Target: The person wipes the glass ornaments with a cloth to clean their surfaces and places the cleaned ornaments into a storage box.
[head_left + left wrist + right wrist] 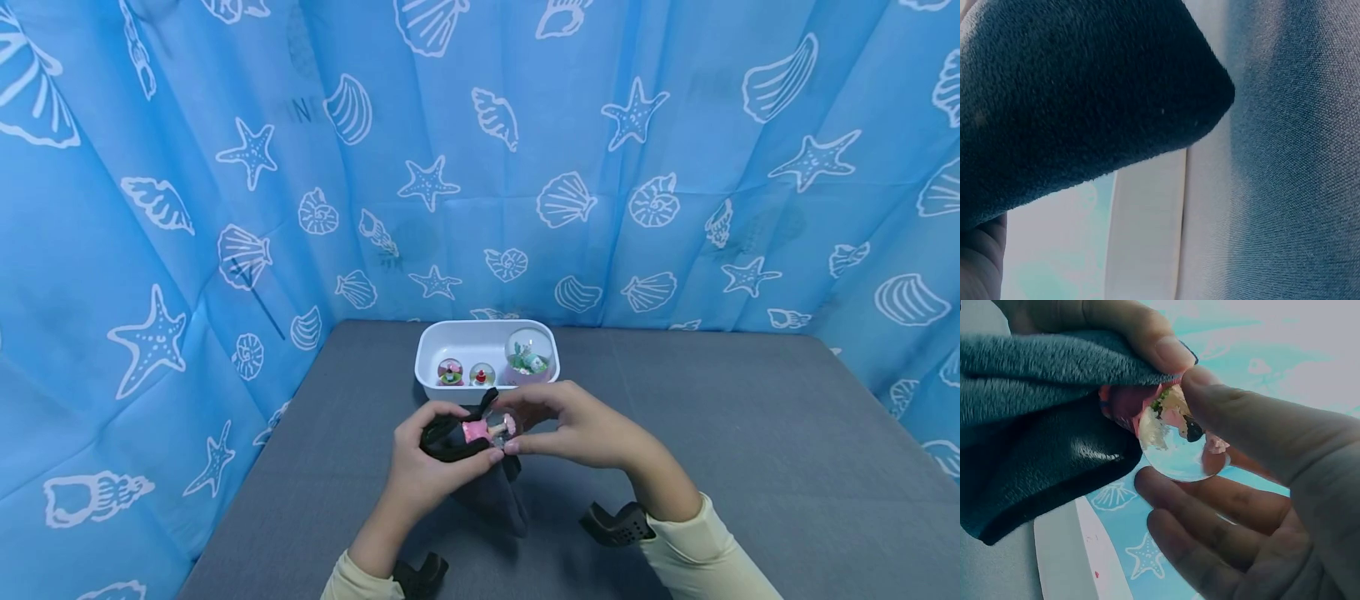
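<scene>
Just in front of the white tray, my left hand [420, 467] grips a dark fuzzy cloth [487, 492] with black edging, bunched around the pink base of a small snow globe [504, 425]. My right hand [581, 429] holds the globe's clear ball between thumb and fingers. In the right wrist view, the glass ball [1179, 456] sticks out of the cloth [1047, 437], and the right thumb lies on it near the left fingertips. The left wrist view is mostly filled by the cloth [1085, 94], so the globe is hidden there.
The white tray [472, 335] stands at the back of the grey table [750, 433]. Inside are two small snow globes, one red-topped [482, 375] and one with a dark figure [450, 372], beside a bigger globe [528, 354]. A blue shell-patterned curtain [480, 200] hangs behind.
</scene>
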The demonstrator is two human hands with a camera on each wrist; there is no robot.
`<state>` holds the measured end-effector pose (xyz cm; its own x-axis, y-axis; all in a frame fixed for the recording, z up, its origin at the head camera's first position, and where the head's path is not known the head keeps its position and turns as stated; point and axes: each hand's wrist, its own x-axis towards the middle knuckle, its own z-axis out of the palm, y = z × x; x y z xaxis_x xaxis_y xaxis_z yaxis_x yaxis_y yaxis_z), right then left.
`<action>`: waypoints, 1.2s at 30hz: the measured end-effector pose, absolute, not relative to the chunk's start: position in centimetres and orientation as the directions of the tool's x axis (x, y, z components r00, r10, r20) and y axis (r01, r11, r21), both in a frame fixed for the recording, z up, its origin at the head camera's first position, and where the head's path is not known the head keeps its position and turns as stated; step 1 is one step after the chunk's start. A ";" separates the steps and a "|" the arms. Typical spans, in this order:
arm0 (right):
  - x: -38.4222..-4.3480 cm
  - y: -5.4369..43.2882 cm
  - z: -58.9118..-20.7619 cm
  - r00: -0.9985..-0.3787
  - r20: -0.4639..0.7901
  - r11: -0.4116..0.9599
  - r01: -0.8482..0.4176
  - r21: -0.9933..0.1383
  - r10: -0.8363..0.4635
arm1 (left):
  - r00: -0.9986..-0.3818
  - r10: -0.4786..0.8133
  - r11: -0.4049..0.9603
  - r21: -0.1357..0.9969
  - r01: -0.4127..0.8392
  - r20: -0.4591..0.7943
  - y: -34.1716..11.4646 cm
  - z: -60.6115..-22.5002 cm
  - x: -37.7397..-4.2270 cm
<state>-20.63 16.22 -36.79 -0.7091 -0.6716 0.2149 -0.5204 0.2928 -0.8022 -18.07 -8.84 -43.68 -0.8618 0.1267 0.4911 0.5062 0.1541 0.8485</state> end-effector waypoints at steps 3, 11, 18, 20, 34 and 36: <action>-20.6 16.2 -36.8 -0.721 0.188 0.315 -0.502 -0.806 -0.667 | -0.863 0.128 0.145 0.852 0.504 0.489 -8.8 -43.7 -18.1; -20.7 15.8 -36.7 -0.719 0.174 0.319 -0.494 -0.809 -0.673 | -0.859 0.141 0.123 0.852 0.509 0.492 -8.8 -43.6 -18.0; -20.6 15.7 -36.7 -0.730 0.148 0.336 -0.472 -0.815 -0.668 | -0.853 0.150 0.126 0.846 0.518 0.500 -8.8 -43.5 -17.9; -20.6 15.7 -36.7 -0.738 0.143 0.349 -0.469 -0.811 -0.659 | -0.853 0.148 0.130 0.845 0.519 0.501 -8.8 -43.6 -18.0; -20.7 16.6 -36.4 -0.754 0.225 0.353 -0.520 -0.777 -0.617 | -0.857 0.121 0.150 0.844 0.514 0.500 -8.8 -43.6 -17.9; -20.6 16.7 -36.4 -0.745 0.260 0.334 -0.545 -0.769 -0.615 | -0.858 0.121 0.151 0.845 0.514 0.500 -8.8 -43.6 -18.0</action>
<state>-20.60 16.71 -36.37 -0.7445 -0.6148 0.2602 -0.5449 0.3344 -0.7689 -17.97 -8.82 -43.63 -0.8575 0.1206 0.5001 0.5138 0.1509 0.8446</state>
